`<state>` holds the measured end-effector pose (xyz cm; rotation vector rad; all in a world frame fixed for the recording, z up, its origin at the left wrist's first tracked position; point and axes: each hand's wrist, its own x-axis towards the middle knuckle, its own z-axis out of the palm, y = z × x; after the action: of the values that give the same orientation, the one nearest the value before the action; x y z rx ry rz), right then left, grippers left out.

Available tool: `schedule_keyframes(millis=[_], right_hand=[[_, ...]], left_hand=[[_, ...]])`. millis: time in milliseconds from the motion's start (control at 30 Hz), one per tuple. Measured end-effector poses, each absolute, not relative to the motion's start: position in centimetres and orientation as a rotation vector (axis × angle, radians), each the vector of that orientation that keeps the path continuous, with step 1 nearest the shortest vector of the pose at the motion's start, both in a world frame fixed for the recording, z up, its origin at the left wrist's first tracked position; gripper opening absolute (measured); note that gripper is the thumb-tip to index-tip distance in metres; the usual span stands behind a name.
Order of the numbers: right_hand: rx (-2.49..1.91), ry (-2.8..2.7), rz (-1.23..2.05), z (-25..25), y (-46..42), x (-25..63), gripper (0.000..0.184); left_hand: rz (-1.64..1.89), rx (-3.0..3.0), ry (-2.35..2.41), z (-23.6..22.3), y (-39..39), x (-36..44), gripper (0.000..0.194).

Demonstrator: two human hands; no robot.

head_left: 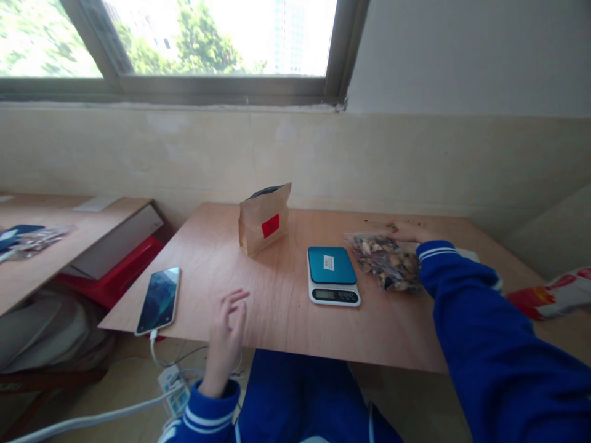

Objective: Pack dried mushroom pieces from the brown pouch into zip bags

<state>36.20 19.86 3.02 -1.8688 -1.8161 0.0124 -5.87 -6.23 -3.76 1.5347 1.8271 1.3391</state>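
My left hand [228, 323] hovers over the table's front edge, its fingers loosely bent and apart, holding nothing. My right hand [409, 232] reaches across to the far side of a clear plastic bag [390, 264] full of brown and dark dried pieces. Its fingers close near a tiny green spot and a thin dark strand by the bag's far edge; what they grip is too small to name. Left of that bag lies a white kitchen scale [333, 295] with a blue platform and nothing on it. Behind it on the left, a brown paper pouch [256, 224] with a red label stands open at the top.
A phone [158, 300] on a charging cable lies at the wooden table's [277, 326] left edge. Below hangs a power strip [174, 391]. A red and white packet [554, 295] sits at the far right. Another table [87, 240] stands left, with a red stool [115, 277] beneath.
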Motion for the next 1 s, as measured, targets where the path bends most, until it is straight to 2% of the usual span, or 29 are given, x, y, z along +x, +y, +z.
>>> schedule_keyframes(millis=[133,233,467,633,700,867,1000], right_hand=[[-2.040,-1.939,0.038,4.7,18.8,36.2,0.006],[-2.013,-2.048,-0.012,6.6,17.5,36.3,0.012],[-1.922,-2.164,-0.024,9.9,12.7,35.1,0.015],[-1.708,-2.025,-0.328,10.9,4.7,31.3,0.004],[-1.576,-1.934,-0.386,10.2,1.1,28.7,0.008],[-1.224,-1.810,0.023,5.8,-5.1,22.6,0.005],[-1.223,-1.699,0.333,3.0,-6.4,20.9,0.005]], left_hand=[[1.317,1.425,1.374,-3.6,-8.3,1.4,0.026],[1.188,1.345,1.200,-2.8,-9.4,4.5,0.027],[1.113,1.304,1.064,-1.6,-9.7,5.7,0.029],[1.141,1.258,0.972,-0.2,-8.7,6.1,0.029],[1.172,1.269,0.882,0.9,-7.9,6.9,0.027],[1.329,1.104,0.730,3.1,-5.6,8.6,0.032],[1.288,0.870,0.829,2.0,-4.7,8.9,0.042]])
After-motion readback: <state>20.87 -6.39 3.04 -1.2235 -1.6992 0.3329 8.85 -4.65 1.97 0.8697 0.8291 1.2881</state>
